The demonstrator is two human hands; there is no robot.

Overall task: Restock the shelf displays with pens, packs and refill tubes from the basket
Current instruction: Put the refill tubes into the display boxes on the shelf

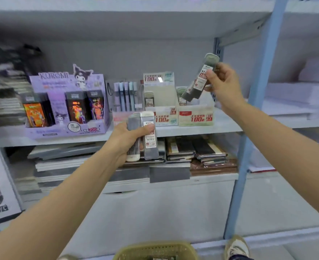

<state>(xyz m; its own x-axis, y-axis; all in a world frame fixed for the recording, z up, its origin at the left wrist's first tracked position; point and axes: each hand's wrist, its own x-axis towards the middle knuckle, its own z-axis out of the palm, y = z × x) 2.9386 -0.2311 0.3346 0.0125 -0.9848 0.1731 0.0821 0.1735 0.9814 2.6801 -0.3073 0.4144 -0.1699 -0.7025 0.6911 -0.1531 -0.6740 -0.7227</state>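
Note:
My left hand (126,136) grips a bunch of grey refill tubes (149,139) in front of the middle shelf edge. Up at the right, my right hand (223,83) pinches two refill tubes (199,81), tilted, their lower ends over the right white display box (196,117) marked 0.7. A second white display box (164,117), marked 0.5, stands just left of it with a tube inside. The olive basket (155,250) sits on the floor at the bottom edge.
A purple Kuromi display (68,102) with dark packs stands at the left of the shelf (226,124). Pastel pens (126,94) stand beside it. Notebook stacks (196,151) fill the shelf below. A blue upright post (256,113) rises at right. A shoe (237,248) shows beside the basket.

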